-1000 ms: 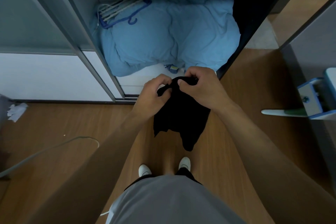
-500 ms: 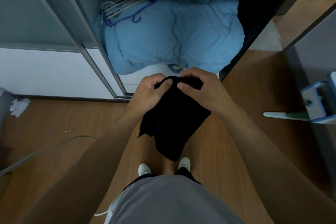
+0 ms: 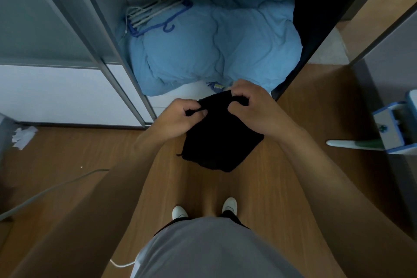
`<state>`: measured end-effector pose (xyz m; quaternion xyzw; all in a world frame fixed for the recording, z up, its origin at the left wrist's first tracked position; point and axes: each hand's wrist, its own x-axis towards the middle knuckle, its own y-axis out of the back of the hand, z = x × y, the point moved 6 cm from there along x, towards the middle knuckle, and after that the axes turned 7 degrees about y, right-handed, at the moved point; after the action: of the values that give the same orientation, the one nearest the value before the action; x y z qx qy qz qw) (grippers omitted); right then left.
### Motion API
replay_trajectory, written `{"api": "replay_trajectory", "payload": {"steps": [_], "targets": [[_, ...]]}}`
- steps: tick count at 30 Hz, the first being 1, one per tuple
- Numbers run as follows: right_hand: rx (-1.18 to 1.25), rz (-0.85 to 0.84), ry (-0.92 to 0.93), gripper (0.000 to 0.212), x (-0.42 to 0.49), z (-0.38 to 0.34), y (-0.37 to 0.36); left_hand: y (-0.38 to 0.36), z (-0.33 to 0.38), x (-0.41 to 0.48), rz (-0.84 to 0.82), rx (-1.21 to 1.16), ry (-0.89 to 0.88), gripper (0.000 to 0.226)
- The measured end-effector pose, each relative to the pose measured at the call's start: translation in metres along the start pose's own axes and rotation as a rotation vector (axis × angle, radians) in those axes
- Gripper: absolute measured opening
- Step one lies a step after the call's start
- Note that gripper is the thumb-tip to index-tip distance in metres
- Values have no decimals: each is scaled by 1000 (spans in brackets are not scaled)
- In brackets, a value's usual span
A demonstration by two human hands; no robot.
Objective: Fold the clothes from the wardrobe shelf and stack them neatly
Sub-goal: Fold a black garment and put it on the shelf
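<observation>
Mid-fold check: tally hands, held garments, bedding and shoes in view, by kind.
hands: 2, left hand and right hand
black garment: 1
blue duvet: 1
white shoes: 2
Total: 6

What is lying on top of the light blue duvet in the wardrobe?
A bundle of white and blue hangers rests on the duvet, at its back left. Whatever lies beneath the duvet is covered.
</observation>
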<state>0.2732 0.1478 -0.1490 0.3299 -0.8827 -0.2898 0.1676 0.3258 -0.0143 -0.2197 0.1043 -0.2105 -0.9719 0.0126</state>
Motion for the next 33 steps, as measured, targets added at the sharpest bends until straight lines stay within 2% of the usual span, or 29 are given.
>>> {"api": "replay_trajectory", "payload": {"steps": [3,7,10,12,17,20,24,27,30,33], "targets": [[-46,-107,-103,28,-4,18,3,10,10,2,84,-78,-15,24],[36,-7,-197,32,-1,29,14,10,17,5,101,-107,-27,29],[99,67,-179,30,4,24,15,8,15,5,104,-133,-7,32],[58,75,-168,26,7,21,13,7,12,7,107,-174,15,35],[-67,-78,-172,18,10,25,-1,10,13,6,136,-217,28,37],[-70,-38,-157,31,8,26,-4,14,14,6,151,-217,11,35],[-196,137,-126,35,10,23,3,16,13,3,184,-70,-49,31],[-265,245,-33,32,10,13,6,21,10,-2,239,36,-129,21],[-224,264,88,35,9,0,7,27,0,-5,262,174,-176,18],[-167,237,163,33,8,-8,3,26,-15,-4,180,202,-132,11]]}}
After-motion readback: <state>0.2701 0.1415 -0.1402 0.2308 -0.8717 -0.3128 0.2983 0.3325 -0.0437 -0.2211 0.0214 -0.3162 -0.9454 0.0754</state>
